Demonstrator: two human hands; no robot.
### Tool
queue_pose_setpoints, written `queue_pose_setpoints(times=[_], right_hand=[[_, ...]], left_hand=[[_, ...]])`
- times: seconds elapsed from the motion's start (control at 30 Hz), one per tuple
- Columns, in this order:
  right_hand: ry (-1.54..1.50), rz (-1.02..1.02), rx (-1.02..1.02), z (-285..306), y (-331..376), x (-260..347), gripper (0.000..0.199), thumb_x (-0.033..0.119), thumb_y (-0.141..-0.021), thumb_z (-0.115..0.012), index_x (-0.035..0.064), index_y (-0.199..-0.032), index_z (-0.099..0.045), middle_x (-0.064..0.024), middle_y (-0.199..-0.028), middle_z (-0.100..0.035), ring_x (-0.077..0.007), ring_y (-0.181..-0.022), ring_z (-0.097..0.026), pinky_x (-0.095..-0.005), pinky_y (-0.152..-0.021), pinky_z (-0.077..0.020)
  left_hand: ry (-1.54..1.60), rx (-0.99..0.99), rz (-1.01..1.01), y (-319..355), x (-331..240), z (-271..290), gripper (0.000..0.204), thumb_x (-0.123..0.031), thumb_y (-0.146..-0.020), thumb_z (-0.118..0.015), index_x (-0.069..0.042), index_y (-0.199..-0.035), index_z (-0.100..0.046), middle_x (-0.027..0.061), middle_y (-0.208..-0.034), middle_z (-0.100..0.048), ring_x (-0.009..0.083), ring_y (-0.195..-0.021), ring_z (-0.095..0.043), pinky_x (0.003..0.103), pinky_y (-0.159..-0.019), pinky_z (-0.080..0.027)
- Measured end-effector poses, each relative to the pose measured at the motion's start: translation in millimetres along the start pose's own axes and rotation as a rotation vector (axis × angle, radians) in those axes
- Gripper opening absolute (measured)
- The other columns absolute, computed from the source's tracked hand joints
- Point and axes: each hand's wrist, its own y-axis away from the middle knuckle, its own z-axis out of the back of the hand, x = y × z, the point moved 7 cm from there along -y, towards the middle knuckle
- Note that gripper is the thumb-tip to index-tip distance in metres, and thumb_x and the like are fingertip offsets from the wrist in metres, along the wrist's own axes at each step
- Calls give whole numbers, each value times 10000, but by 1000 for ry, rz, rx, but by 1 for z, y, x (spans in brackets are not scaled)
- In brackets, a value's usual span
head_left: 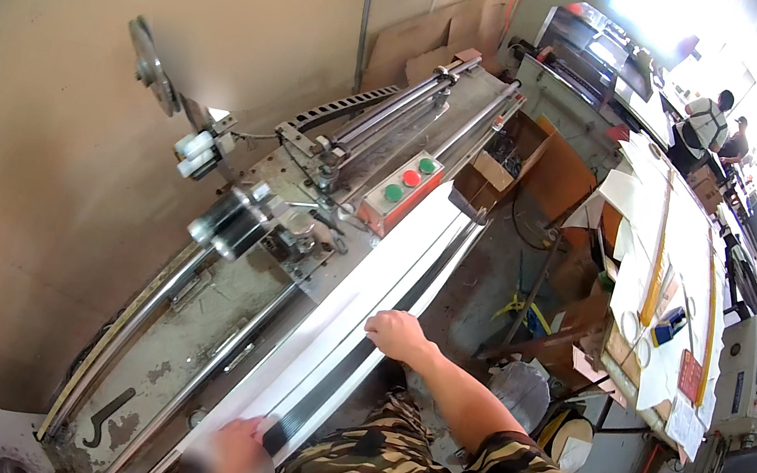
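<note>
A long white panel or rail [309,346] runs diagonally along the machine's near side. A dark strip-like band [325,394] lies along it. My right hand [397,334] rests over this band about midway, fingers curled in; what they hold is hidden beneath them. Lower down, near the close end of the white length, my left hand [238,450] touches or hovers over its surface beside the band. Motion smears that hand, and its fingers cannot be made out.
The machine bed [151,348] carries metal rods, a carriage [234,223] and a hook-shaped tool [109,416]. A button box [404,190] stands beside the white length. A cardboard box [504,157] sits beyond. At right, a worktable [642,207] holds scissors [636,338]; two people work farther back.
</note>
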Motion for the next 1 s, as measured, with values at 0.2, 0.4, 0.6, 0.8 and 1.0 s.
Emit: queue_pose_setpoints(times=[0.2,0.4,0.6,0.8,1.0], right_hand=[[-178,256,-102,32,-12,-29,137,119,-846,-667,88,-954,-746,-112,-953,-722,-320,-919,-680,-439,-832,-534],[-157,446,-70,47,-31,-57,184,82,-828,-639,92,-994,-718,-69,-1015,-699,-270,-998,-647,-407,-880,-499],[70,587,-11,36,-78,-61,205,115,-844,-627,114,-1031,-711,-67,-1073,-700,-272,-1040,-649,-401,-898,-510],[-92,601,309,62,-101,-56,189,255,-899,-610,153,-995,-737,-92,-936,-725,-334,-917,-681,-462,-796,-540],[-127,688,362,131,-101,1,246,341,-909,-652,129,-992,-746,-100,-941,-736,-350,-890,-679,-462,-789,-533]], left_hand=[[-278,5,37,-96,-77,-65,288,-91,-865,-584,-103,-1139,-670,150,-996,-663,364,-979,-638,486,-855,-514],[-431,119,194,-122,-67,-81,228,-104,-900,-528,-96,-1091,-652,156,-1018,-657,350,-1018,-645,471,-825,-533],[-455,110,208,-106,-93,-34,198,-147,-789,-667,-110,-979,-707,130,-1024,-620,316,-977,-645,458,-790,-552],[-484,-110,205,-83,-129,38,141,-92,-771,-659,-135,-900,-699,46,-957,-590,253,-973,-624,428,-682,-563],[-446,-325,181,-74,-137,82,106,-59,-761,-664,-120,-840,-699,39,-821,-596,247,-885,-629,411,-645,-554]])
